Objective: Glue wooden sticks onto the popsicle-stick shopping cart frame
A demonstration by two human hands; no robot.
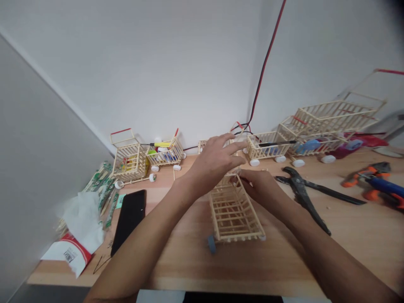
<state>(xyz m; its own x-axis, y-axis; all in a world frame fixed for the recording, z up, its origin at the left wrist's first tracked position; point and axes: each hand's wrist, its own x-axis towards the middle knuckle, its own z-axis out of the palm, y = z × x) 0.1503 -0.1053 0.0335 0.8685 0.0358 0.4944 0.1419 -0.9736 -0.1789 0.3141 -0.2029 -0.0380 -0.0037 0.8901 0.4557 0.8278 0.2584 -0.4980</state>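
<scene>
Bare forearms [142, 244] slant across a smooth wood-grain table [356, 248], converging on a cart [233, 210] of thin, pale sticks at the table's middle. Its long box is ribbed with slats, and a blue-grey disc of a wheel [211, 244] stands at its near left corner. Above the cart's far end, the left hand [217, 158] arches palm down, fingers fanned toward the right; its thumb is hidden, so whether it grips anything cannot be told. Lower and just beside it, the right hand [257, 183] bends inward, fingers curled and clamped on the cart's far right corner.

Right of the cart lie black metal pliers [299, 189], handles splayed, and, farther right, a blurred tool with a blue grip [386, 185]. Left of the cart, past the left forearm, rest a flat, glossy black phone [130, 219], crumpled white tissue [86, 214] and a red-and-white card [71, 252] with a torn edge.

Beyond the cart, more slatted stick models line the wall [158, 63]: a red-handled trolley [130, 162] and a filled trolley [166, 152] to its left, a larger basket [337, 115] to its right. Behind the cart, a slim red-and-black cable [267, 63] runs up the matte wall.
</scene>
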